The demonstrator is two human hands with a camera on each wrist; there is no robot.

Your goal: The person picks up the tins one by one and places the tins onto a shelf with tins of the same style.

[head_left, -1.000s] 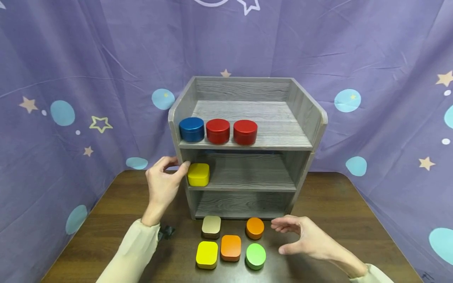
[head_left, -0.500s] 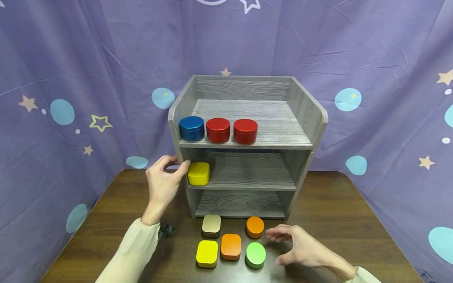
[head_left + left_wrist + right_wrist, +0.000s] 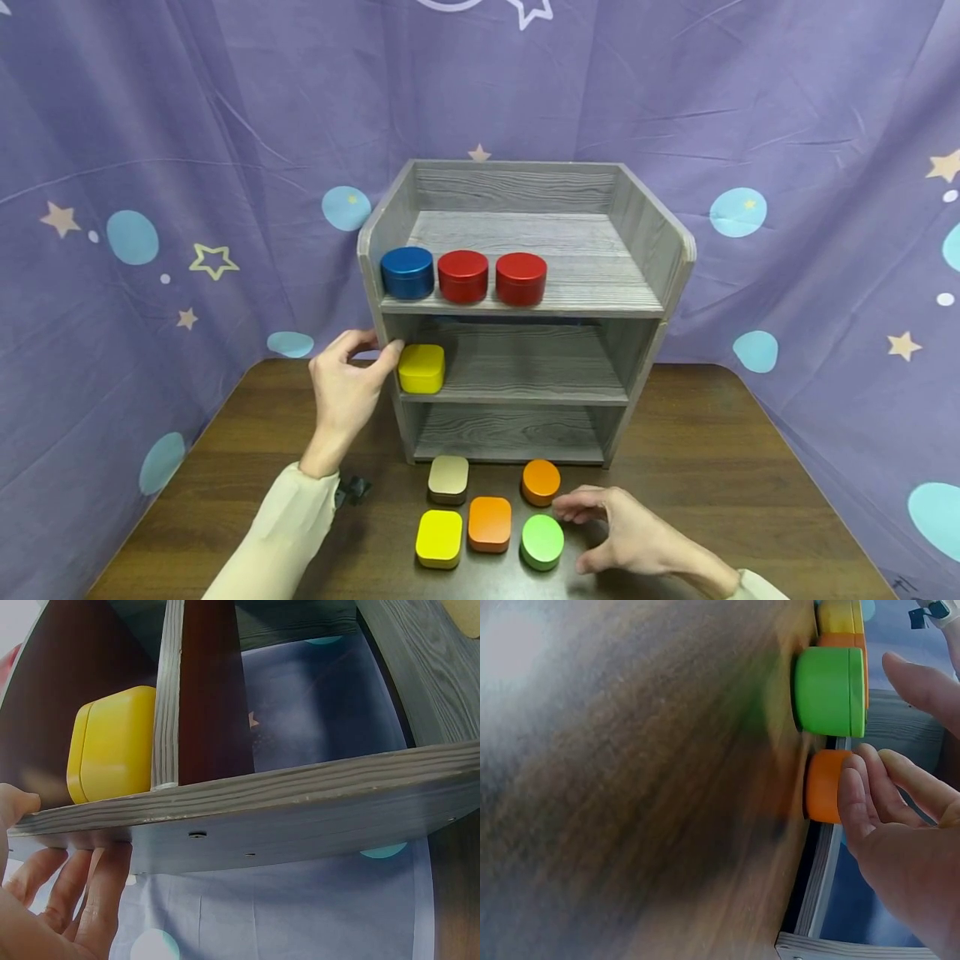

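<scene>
- Moved since a second ago: right hand (image 3: 637, 537), lower and further left, fingers relaxed and spread, gripping nothing, tips just beside orange round tin (image 3: 541, 482) and green tin (image 3: 542, 542).
- Holding as before: left hand (image 3: 347, 392), thumb and fingers curled round side wall of grey shelf (image 3: 645, 242).
- Just inside that wall, on middle board: yellow tin (image 3: 421, 368).
- Along top board: blue tin (image 3: 407, 272), two red tins (image 3: 462, 276).
- On brown table (image 3: 712, 442), before shelf: beige tin (image 3: 448, 479), orange square tin (image 3: 489, 524), second yellow tin (image 3: 438, 538), packed close.

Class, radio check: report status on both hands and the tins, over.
Left hand grips shelf unit side post. Right hand open, fingertips by round orange tin, beside green tin. Nothing between hand and tins.
</scene>
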